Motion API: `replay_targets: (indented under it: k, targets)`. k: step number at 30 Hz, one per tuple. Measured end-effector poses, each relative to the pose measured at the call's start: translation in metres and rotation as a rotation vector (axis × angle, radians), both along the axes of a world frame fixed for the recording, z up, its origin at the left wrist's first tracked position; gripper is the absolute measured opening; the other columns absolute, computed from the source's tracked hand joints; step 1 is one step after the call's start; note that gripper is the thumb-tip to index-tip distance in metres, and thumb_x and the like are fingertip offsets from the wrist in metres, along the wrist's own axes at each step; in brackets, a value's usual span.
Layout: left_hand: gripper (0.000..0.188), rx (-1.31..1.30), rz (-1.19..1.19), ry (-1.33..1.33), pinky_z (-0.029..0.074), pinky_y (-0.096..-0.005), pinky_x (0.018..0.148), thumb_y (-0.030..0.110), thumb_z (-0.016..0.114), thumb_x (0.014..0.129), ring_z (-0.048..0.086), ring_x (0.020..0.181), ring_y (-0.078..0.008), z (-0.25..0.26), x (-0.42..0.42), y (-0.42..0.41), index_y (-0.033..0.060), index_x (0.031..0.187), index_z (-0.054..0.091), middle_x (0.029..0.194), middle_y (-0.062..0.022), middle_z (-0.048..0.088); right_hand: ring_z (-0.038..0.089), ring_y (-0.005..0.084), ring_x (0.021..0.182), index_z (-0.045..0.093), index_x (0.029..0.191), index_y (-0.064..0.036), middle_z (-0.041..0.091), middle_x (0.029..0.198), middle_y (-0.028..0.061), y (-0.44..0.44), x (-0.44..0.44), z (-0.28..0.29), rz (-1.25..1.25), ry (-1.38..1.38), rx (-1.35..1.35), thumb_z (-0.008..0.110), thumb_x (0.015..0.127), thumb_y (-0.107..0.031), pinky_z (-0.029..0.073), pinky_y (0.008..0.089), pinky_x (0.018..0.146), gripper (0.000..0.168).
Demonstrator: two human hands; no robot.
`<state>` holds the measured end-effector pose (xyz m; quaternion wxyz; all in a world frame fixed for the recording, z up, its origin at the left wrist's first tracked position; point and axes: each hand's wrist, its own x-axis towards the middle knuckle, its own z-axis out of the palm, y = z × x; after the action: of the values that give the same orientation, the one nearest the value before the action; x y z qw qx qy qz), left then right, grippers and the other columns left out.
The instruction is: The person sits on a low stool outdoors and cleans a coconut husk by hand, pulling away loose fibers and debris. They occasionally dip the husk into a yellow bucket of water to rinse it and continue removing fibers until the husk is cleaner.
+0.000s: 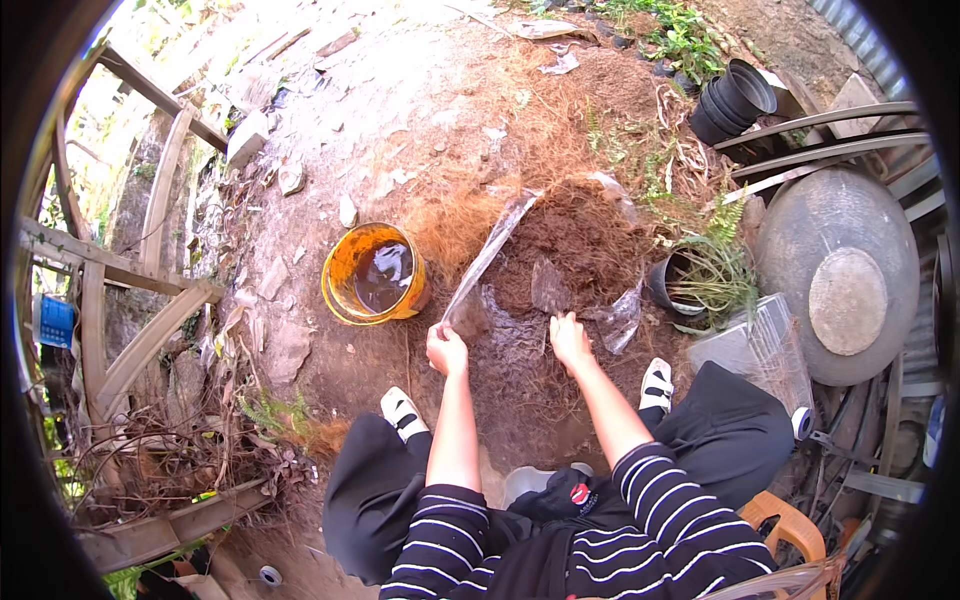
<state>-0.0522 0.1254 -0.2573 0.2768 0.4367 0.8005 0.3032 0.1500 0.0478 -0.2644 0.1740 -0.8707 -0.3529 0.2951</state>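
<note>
My left hand (448, 349) pinches the near left edge of a clear plastic sheet (491, 244), drawing that edge up taut. On the sheet lies a heap of dark brown, fibrous material (577, 232) that looks like coconut coir. My right hand (570, 343) is closed around the short handle of a trowel-like tool, mostly hidden by the fingers. Its flat, dirt-covered blade (550, 286) rests against the near side of the heap. Left of the sheet, an orange bucket (416, 281) stands upright with dark liquid inside.
Loose coir fibre (450, 221) covers the ground behind the bucket. To the right are a potted plant (709, 281), a clear plastic box (765, 337), a large upturned round basin (787, 217) and stacked black pots (731, 101). A wooden frame (94, 322) stands at left.
</note>
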Motion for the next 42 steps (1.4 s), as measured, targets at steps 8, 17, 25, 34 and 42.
replay_targets:
  k: [8, 17, 25, 34, 42]
  targets:
    - [0.017, 0.012, 0.022, -0.054, 0.045, -0.0374, 0.070, 0.026, 0.056, 0.084, 0.063, 0.077, -0.0232, 0.001, 0.003, 0.001, 0.0102, 0.088, 0.060, 0.081, -0.0061, 0.066, 0.060, 0.0372, 0.086, 0.050, 0.097, 0.009, 0.059, 0.092, 0.0276, 0.022, -0.026, -0.019, 0.146, -0.022, -0.071, 0.043, 0.087, -0.036, 0.048, 0.0456, 0.076, 0.047]
    - [0.017, -0.060, 0.058, -0.019, 0.044, -0.0381, 0.069, 0.026, 0.056, 0.084, 0.063, 0.076, -0.0217, 0.003, 0.003, 0.000, 0.0106, 0.087, 0.060, 0.082, -0.0056, 0.066, 0.047, 0.0180, 0.039, 0.045, 0.078, -0.005, 0.048, 0.055, 0.0066, 0.042, -0.058, 0.016, -0.180, 1.090, -0.051, 0.042, 0.088, -0.047, 0.041, 0.0331, 0.033, 0.043]
    - [0.017, 0.024, 0.144, -0.120, 0.045, -0.0355, 0.069, 0.025, 0.057, 0.084, 0.062, 0.076, -0.0208, -0.008, -0.001, 0.006, 0.0095, 0.089, 0.061, 0.082, -0.0059, 0.066, 0.048, 0.0150, 0.039, 0.045, 0.087, -0.008, 0.048, 0.056, 0.0047, 0.014, -0.031, -0.012, -0.293, 1.164, 0.038, 0.044, 0.087, -0.048, 0.043, 0.0297, 0.034, 0.040]
    - [0.018, 0.021, 0.137, -0.088, 0.045, -0.0383, 0.068, 0.026, 0.057, 0.083, 0.062, 0.076, -0.0228, -0.015, 0.001, 0.006, 0.0100, 0.088, 0.061, 0.082, -0.0063, 0.066, 0.052, 0.0200, 0.042, 0.045, 0.080, 0.000, 0.053, 0.059, 0.0129, 0.012, 0.029, 0.042, 0.036, 0.318, 0.004, 0.045, 0.088, -0.042, 0.041, 0.0348, 0.038, 0.042]
    - [0.017, 0.038, 0.146, -0.109, 0.046, -0.0351, 0.070, 0.024, 0.058, 0.083, 0.063, 0.077, -0.0216, -0.012, -0.003, 0.004, 0.0077, 0.088, 0.061, 0.083, -0.0070, 0.066, 0.054, 0.0217, 0.037, 0.048, 0.088, 0.004, 0.057, 0.057, 0.0157, -0.021, -0.007, 0.010, -0.214, 0.299, 0.165, 0.046, 0.088, -0.040, 0.042, 0.0324, 0.032, 0.044]
